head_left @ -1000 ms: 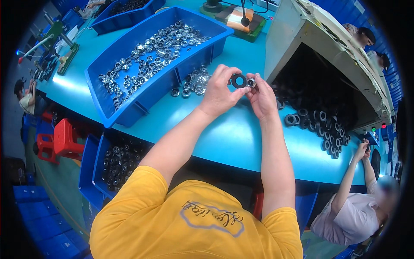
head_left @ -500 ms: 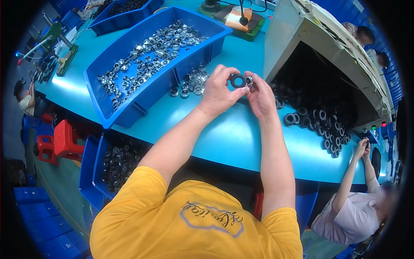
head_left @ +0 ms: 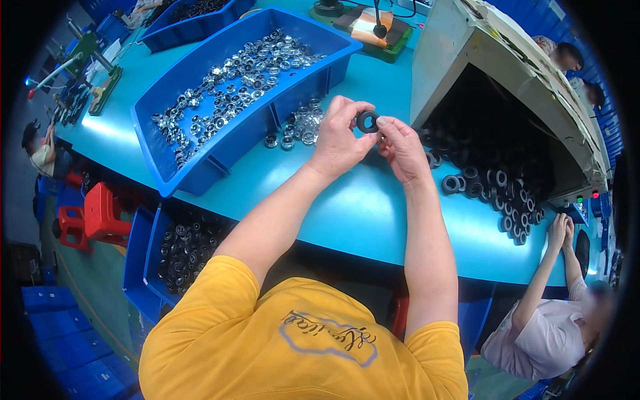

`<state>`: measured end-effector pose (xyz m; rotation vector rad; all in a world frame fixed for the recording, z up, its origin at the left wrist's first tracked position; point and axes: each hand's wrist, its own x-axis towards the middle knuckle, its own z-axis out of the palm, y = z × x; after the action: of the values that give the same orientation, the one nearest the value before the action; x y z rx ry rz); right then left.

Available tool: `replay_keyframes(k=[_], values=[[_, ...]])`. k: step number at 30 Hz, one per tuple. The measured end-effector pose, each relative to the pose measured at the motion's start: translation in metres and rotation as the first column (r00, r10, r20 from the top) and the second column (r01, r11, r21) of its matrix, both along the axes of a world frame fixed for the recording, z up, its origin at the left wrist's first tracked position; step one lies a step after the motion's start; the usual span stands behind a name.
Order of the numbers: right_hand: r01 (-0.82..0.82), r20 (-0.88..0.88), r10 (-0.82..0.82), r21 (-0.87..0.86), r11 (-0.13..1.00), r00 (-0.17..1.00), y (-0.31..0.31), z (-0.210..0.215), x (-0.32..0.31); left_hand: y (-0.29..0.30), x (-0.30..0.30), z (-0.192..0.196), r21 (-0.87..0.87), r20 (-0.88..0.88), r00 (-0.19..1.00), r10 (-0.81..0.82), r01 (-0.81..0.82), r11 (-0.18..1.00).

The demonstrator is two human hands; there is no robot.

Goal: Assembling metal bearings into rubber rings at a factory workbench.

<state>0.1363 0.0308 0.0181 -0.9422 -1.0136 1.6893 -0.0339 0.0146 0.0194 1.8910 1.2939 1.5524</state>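
Head view: the left hand (head_left: 341,139) clamps its fingers on a black ring (head_left: 360,121), right of the blue bin (head_left: 303,92). The right hand (head_left: 401,148) touches the ring with its fingers; whether they clamp cannot be determined. Loose rings (head_left: 499,200) lie farther right.

1. We see dark script lettering (head_left: 331,336) inside a purple-grey, cloudlike outline (head_left: 283,329) on the yellow shirt (head_left: 267,363).
2. We find a pale label (head_left: 556,8) near the upper right rim, too small for us to read.
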Motion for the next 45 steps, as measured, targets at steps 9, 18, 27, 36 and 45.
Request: replay_keyframes(k=[9, 18, 27, 36, 45], values=[[0.003, -0.026, -0.003, -0.003, 1.000, 1.000, 0.002, 0.000, 0.003, 0.000, 0.003, 0.002, -0.053, 0.113, 0.993, -0.046, 0.052, 0.997], [-0.024, -0.060, 0.023, -0.005, 1.000, 0.998, 0.004, -0.004, 0.004, 0.004, 0.002, -0.003, -0.080, 0.229, 0.968, -0.105, 0.127, 0.989], [0.000, -0.038, 0.000, -0.007, 1.000, 0.999, 0.003, -0.003, 0.004, 0.006, 0.001, -0.004, -0.124, 0.298, 0.942, -0.153, 0.197, 0.973], [-0.106, -0.090, 0.104, -0.016, 0.994, 0.990, 0.003, -0.002, 0.006, 0.005, -0.003, 0.001, -0.088, 0.248, 0.948, -0.198, 0.226, 0.970], [0.097, -0.140, -0.103, -0.052, 0.994, 0.985, 0.010, -0.007, 0.008, 0.001, -0.005, 0.003, -0.028, 0.017, 1.000, -0.018, 0.018, 0.999]])
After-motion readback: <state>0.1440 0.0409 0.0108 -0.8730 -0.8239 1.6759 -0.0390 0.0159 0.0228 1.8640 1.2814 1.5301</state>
